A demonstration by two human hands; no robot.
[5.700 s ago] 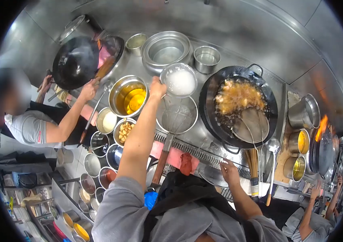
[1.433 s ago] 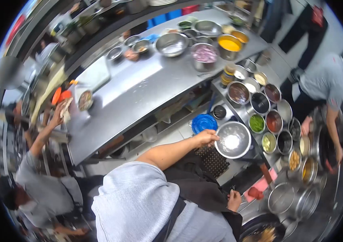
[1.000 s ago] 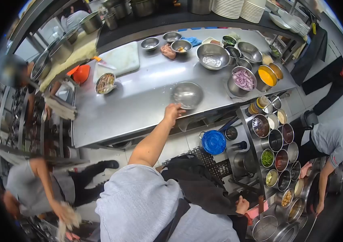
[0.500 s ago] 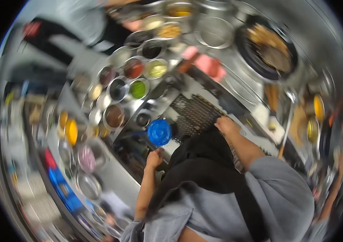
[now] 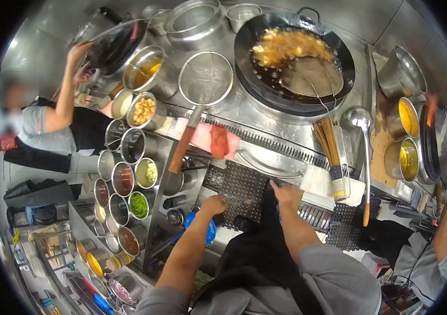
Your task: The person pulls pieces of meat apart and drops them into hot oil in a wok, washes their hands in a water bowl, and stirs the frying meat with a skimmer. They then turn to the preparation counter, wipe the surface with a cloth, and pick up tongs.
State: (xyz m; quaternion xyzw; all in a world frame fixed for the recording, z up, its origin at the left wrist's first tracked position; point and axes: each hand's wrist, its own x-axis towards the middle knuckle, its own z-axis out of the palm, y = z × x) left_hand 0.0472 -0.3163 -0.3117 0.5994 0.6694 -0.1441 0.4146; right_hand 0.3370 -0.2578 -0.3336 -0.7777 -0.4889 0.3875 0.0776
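Observation:
My left hand (image 5: 215, 205) is held low in front of me, its fingers curled closed, with nothing seen sticking out of it. Beyond it lies a black perforated floor mat (image 5: 244, 184). The fingers of my right hand (image 5: 286, 194) are bent closed on the edge of my black apron (image 5: 268, 231), which is drawn up to them. Ahead on the stove, a black wok (image 5: 244, 50) holds bubbling oil with browned pieces frying. A round strainer (image 5: 312, 79) rests in the oil. Near me, a wooden-handled sieve (image 5: 206, 79) lies across the counter, its handle over the edge.
A ladle (image 5: 360, 118) and a bamboo brush (image 5: 328, 142) lie right of the wok. Red and pink cloths (image 5: 218, 142) sit by the counter edge. Metal ingredient pots (image 5: 139, 205) crowd the left. A blue bowl-like item (image 5: 205, 231) is low down. Co-workers stand on both sides.
The view has turned and steadied, showing more of the stove. My hands have come closer together, the left one moving inward. A co-worker's raised arm at left is now visible.

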